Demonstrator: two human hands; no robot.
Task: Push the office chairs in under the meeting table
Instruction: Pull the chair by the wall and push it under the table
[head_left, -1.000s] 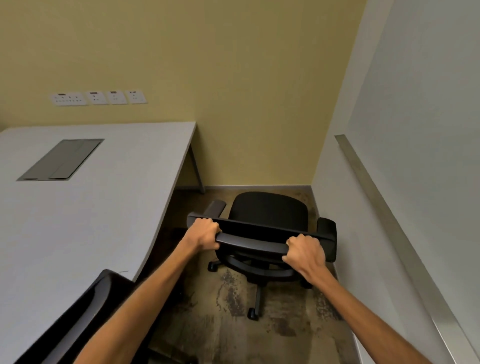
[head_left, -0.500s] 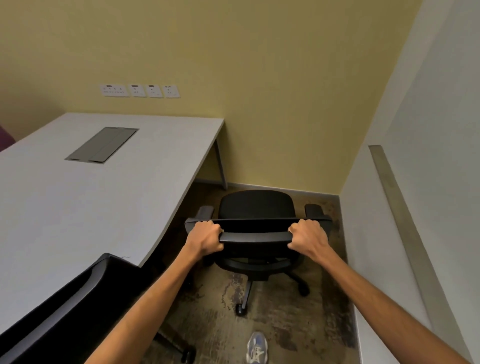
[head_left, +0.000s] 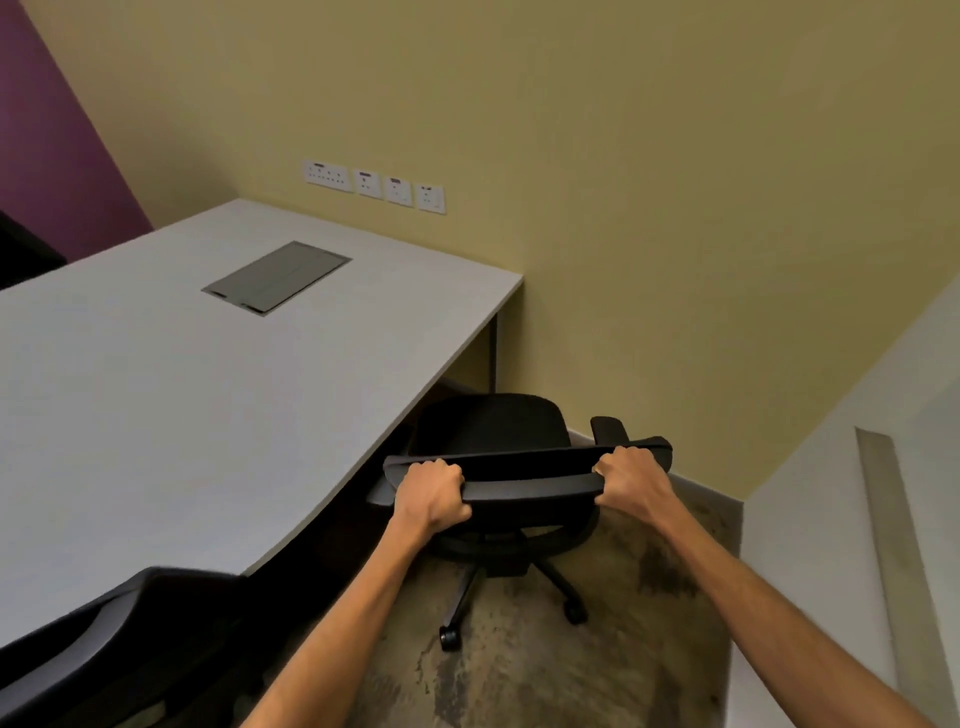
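Both hands, left hand (head_left: 434, 493) and right hand (head_left: 631, 480), clenched on the chair (head_left: 493, 423) backrest top, seat just at the table (head_left: 218, 415) edge, table lies forward-left, so push goes that way.

Both bare forearms reach forward and slightly left toward the chair backrest (head_left: 530, 470), elbows below the frame's edge; the left hand (head_left: 431, 496) is curled into a fist over the backrest's left end, knuckles up, thumb tucked beneath the bar; the right hand (head_left: 631, 480) clamps the backrest's right end the same way (its wrist bent a little inward); the two hands sit well apart along the top bar, roughly level, the right arm the more steeply angled.
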